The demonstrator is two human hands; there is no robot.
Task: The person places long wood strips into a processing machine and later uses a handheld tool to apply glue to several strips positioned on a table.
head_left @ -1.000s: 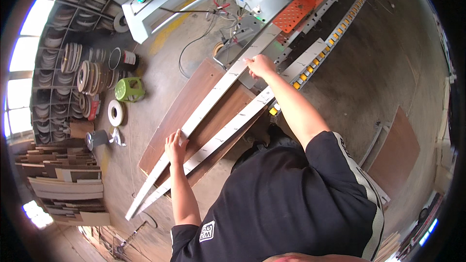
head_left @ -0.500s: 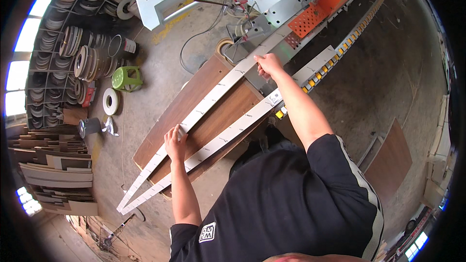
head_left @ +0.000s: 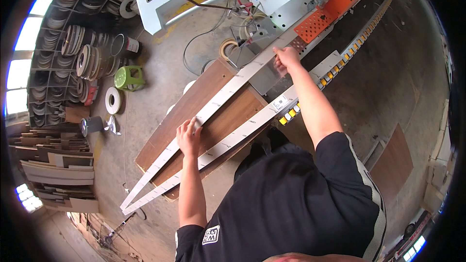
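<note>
A long pale board strip (head_left: 219,98) with small dark marks runs diagonally from the lower left toward the machine's orange perforated guard (head_left: 324,13). The fingers of my left hand (head_left: 188,138) rest on this strip partway along, somewhat apart, with the palm at its near edge. Farther up, beside the guard, my right hand (head_left: 287,59) has its fingers curled at the strip's near edge, thumb on top. A second pale strip (head_left: 232,140) with a white label lies nearer my body, and the two come close together at the lower left. Brown wooden boards (head_left: 170,131) lie beneath both.
Yellow-and-white rollers (head_left: 291,112) line a rail at the right. The grey machine (head_left: 204,5) stands ahead. On the left are a green stool (head_left: 129,78), buckets (head_left: 125,46), edging rolls (head_left: 113,100) and stacked panels (head_left: 56,165). A brown panel (head_left: 392,165) lies at the right.
Both hands have moved slightly up and to the right. The far strip's marks have slid toward the machine with them, and the view has shifted a little.
</note>
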